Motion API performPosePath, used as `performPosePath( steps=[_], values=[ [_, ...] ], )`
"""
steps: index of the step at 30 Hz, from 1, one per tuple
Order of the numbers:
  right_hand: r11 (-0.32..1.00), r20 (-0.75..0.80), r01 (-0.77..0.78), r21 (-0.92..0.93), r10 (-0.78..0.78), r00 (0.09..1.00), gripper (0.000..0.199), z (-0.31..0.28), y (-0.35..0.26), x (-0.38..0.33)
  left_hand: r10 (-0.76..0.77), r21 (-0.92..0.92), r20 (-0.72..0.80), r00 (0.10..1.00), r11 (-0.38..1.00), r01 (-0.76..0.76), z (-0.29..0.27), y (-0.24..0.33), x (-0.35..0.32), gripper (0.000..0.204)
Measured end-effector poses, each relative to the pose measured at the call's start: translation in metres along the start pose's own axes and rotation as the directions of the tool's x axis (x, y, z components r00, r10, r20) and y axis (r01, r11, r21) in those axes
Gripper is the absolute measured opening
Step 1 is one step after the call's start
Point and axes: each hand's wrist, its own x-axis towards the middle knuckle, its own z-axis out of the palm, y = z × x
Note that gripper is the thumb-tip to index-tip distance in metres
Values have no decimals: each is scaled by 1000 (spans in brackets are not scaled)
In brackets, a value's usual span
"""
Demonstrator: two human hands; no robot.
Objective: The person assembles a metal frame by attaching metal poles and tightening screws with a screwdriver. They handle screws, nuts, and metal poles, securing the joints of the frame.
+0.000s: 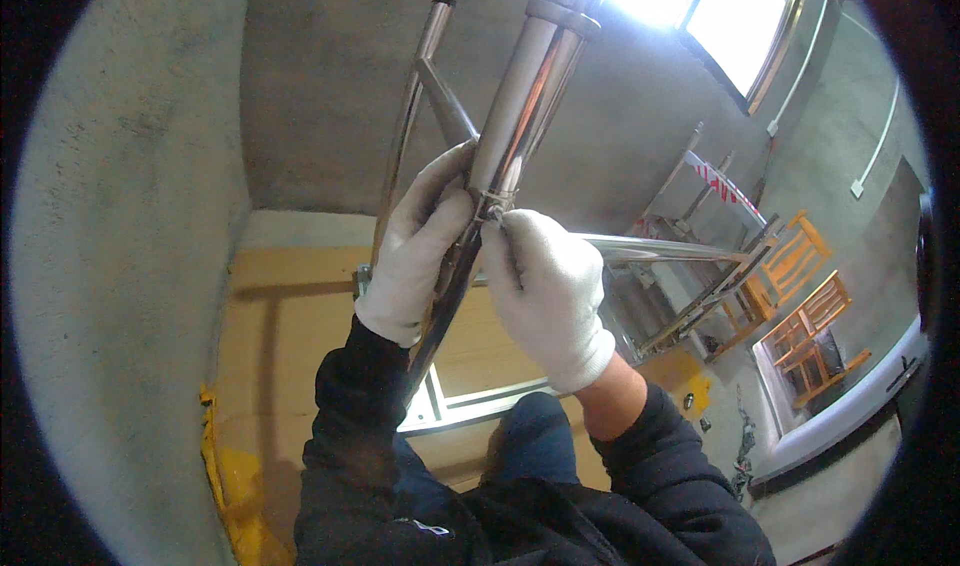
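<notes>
A shiny metal tube slants up and away in front of me, with a collar at its top. Below it a darker, thinner pole runs on down toward my lap. My left hand, in a white glove, is wrapped round the left side of the pole where it meets the tube. From the right, my gloved right hand pinches at that same joint, thumb and forefinger together. A small shiny bit shows at the fingertips, but what it is I cannot make out. Just left, a thin branch joins another metal pole.
A brown board or cardboard sheet covers the floor beneath. A horizontal metal bar extends right toward a metal frame. Wooden chairs stand at the right. A grey wall rises close on the left; a bright window is above.
</notes>
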Motion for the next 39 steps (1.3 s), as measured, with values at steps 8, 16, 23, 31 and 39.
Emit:
performPosePath(
  steps=[8, 16, 23, 31, 39],
  values=[
    [951, 177, 227, -211, -191, 965, 9, -9, 10, 10, 8, 53, -42, 999, 999, -6, -6, -4, 2, 46],
    [494, 871, 839, -226, -284, 402, 18, -50, 8, 82, 30, 118, -65, 997, 993, -22, -3, 5, 2, 45],
    [677, 990, 730, -92, -14, 137, 26, -60, -25, 101, -60, 144, -63, 996, 987, 68, 3, 11, -5, 48],
    [608, 935, 792, -49, -251, 250, 19, -66, -44, 90, -16, 170, -23, 1000, 985, 20, -14, 10, -5, 52],
    [743, 797, 664, -90, -346, 495, 12, -79, -28, 71, -9, 145, 12, 1000, 989, 7, -5, -2, -4, 49]
  ],
)
